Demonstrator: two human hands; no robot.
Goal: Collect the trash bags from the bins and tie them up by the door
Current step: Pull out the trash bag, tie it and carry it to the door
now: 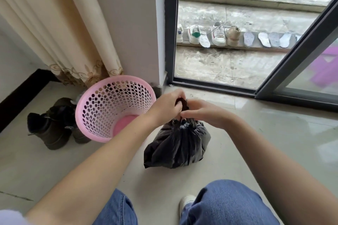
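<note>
While gathered at the neck, black trash bag [176, 147] sits on the floor [256, 133] near the open sliding door [301, 56], already out of the pink perforated bin [113, 107] just beside it. Left hand [164, 107] grips the bunched top; right hand [203, 113] pinches the neck below. Judged mid-tie: knot not yet finished. Hidden behind fingers: the knot itself. Unclear whether other bags remain. Beyond: dark boots [51, 126], curtain [64, 29].
</note>
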